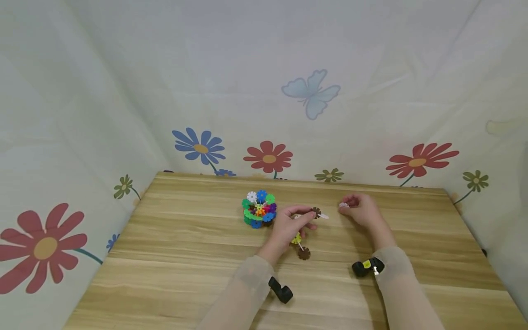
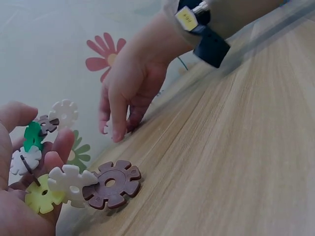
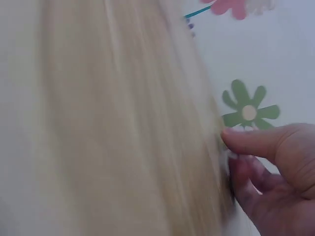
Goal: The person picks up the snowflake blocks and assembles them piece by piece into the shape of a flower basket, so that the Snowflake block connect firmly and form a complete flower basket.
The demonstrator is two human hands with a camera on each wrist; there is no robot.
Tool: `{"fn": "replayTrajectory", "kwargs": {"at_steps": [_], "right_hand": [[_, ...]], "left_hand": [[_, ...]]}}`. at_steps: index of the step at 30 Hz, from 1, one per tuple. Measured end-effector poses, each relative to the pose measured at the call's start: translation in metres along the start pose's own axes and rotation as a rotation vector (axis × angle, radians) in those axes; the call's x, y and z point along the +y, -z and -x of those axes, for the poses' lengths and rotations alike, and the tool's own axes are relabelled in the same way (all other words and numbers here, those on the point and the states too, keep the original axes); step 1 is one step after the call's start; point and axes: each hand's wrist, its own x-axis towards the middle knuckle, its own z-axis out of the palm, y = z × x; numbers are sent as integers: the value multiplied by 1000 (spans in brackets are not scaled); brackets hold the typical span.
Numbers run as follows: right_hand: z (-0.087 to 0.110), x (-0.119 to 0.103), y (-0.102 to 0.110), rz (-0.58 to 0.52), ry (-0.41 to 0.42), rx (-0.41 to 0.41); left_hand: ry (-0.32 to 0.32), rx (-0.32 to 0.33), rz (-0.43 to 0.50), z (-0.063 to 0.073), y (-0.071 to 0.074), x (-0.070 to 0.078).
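Observation:
My left hand (image 1: 287, 229) holds a chain of notched plastic discs between thumb and fingers. Along that chain in the left wrist view are a yellow disc (image 2: 43, 194), a brown disc (image 2: 114, 185), white discs (image 2: 26, 161), a green disc (image 2: 33, 136) and a small brown disc near the fingertips. A white disc (image 2: 65, 114) forms its far end. To the right, my right hand (image 1: 364, 211) pinches a small white disc (image 1: 343, 205) between thumb and fingertips, apart from the chain. In the right wrist view that disc is mostly hidden and blurred.
A round, multicoloured structure of joined discs (image 1: 259, 211) stands on the wooden table (image 1: 185, 261), just left of my left hand. Behind the table hangs a pale cloth (image 1: 231, 91) printed with flowers and a butterfly. Each wrist bears a black strap-on device (image 1: 281, 291).

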Motion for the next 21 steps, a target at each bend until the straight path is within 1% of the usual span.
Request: {"fn": "replayTrajectory", "kwargs": {"at_steps": [3, 6, 10, 13, 14, 17, 21], "right_hand": [[18, -6, -2, -112, 21, 24], [35, -13, -7, -285, 21, 28], [49, -20, -15, -538, -9, -6], [55, -22, -20, -686, -29, -38], [57, -23, -22, -723, -31, -45], [59, -23, -25, -769, -19, -63], [61, -23, -28, -778, 14, -72]], "left_hand": [[3, 6, 2, 0, 0, -1], [14, 35, 12, 0, 0, -1], [28, 65, 30, 0, 0, 1], [24, 67, 36, 0, 0, 2], [20, 70, 38, -1, 0, 3], [7, 77, 29, -2, 0, 2], [-4, 85, 10, -2, 0, 2]]}}
